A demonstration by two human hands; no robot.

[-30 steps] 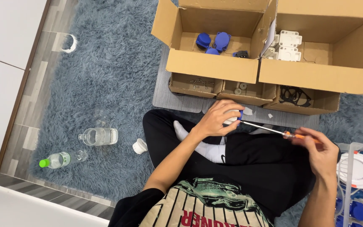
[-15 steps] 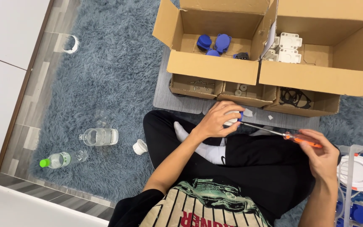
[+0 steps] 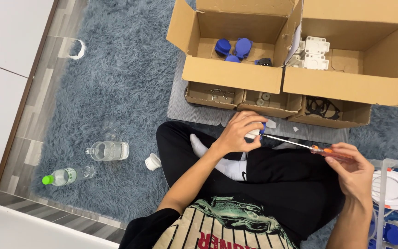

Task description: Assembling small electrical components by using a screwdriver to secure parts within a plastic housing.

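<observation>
1. Since the earlier frame, the right hand (image 3: 353, 173) has shifted slightly outward and down with the screwdriver; the left hand (image 3: 240, 133) has stayed over the lap.
2. The left hand's fingers are curled tight around a small white-and-blue plastic part (image 3: 255, 133), held above the crossed legs in black trousers (image 3: 282, 184).
3. The right hand's fingers are closed on the orange handle of a slim metal-shafted screwdriver (image 3: 300, 145); its tip meets the part at the left hand.
4. Ahead, on a grey board (image 3: 185, 108), stand two open brown cardboard boxes: the left box (image 3: 231, 76) holds blue round plastic pieces (image 3: 233, 47), the right box (image 3: 342, 85) white square plastic pieces (image 3: 312, 53).
5. Three shallow cardboard trays (image 3: 272, 103) lie just before the boxes.
6. On the blue-grey shag rug (image 3: 116, 83) lie a clear plastic bottle (image 3: 108, 151) and a green-capped bottle (image 3: 61, 176).
</observation>
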